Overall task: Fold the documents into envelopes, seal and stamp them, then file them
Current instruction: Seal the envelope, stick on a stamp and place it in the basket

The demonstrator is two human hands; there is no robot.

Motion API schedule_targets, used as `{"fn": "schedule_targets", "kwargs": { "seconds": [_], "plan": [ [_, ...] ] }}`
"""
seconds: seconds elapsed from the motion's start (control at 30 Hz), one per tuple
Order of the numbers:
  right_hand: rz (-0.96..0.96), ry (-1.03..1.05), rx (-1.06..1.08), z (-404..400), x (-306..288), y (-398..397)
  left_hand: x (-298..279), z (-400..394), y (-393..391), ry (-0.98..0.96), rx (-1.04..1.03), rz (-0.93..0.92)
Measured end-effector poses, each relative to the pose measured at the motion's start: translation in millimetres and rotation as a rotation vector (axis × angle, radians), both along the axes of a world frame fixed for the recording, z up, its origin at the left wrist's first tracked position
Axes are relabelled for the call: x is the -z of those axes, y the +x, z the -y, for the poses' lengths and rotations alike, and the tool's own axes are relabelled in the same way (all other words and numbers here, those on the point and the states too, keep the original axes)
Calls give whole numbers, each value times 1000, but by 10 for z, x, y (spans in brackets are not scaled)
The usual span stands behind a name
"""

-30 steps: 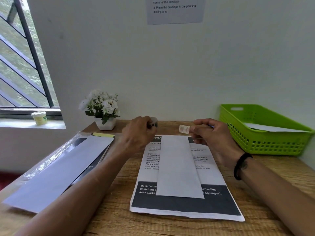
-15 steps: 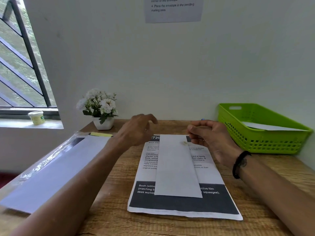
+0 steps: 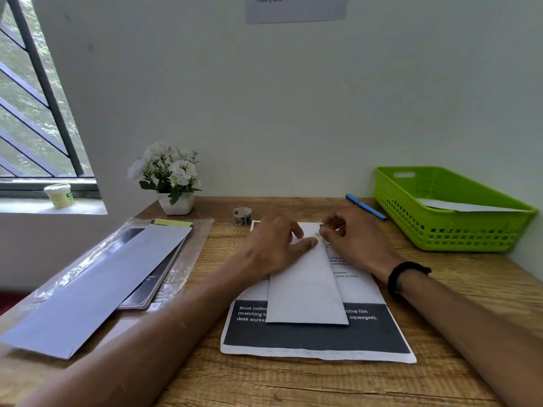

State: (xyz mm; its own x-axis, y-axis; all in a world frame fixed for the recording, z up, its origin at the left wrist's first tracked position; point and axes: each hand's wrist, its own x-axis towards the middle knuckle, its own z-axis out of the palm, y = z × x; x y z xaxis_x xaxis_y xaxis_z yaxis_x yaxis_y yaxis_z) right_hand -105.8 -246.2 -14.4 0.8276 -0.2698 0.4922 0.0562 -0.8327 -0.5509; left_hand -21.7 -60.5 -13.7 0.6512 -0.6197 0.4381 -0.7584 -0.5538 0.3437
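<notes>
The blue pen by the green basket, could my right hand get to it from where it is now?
Probably yes. The blue pen lies on bare desk just beyond the right hand, nothing between them. But that hand is busy pressing a stamp onto the envelope.

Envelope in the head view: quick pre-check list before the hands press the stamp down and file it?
1. Envelope lies flat on the printed sheet: ok.
2. Stamp sits at the envelope's far right corner, between the fingertips: ok.
3. Stamp fully stuck down: cannot tell, it is small and partly hidden.
4. Left hand steadies the envelope with flat fingers: ok.
5. Right hand has its fingertips on the stamp: ok.
6. Green basket at the right has room, with one envelope inside: ok.
7. Flap sealed: cannot tell, that side is not in view.
</notes>
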Motion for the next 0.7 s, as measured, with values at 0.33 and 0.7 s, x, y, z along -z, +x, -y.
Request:
{"fn": "schedule_targets", "kwargs": {
  "seconds": [0.33, 0.7],
  "plan": [
    [29, 106, -11, -30, 14, 32, 9, 7, -24, -75, 11, -107],
    [93, 14, -214, -115, -254, -93, -193, -16, -81, -298, 127, -95]
  ]
}}
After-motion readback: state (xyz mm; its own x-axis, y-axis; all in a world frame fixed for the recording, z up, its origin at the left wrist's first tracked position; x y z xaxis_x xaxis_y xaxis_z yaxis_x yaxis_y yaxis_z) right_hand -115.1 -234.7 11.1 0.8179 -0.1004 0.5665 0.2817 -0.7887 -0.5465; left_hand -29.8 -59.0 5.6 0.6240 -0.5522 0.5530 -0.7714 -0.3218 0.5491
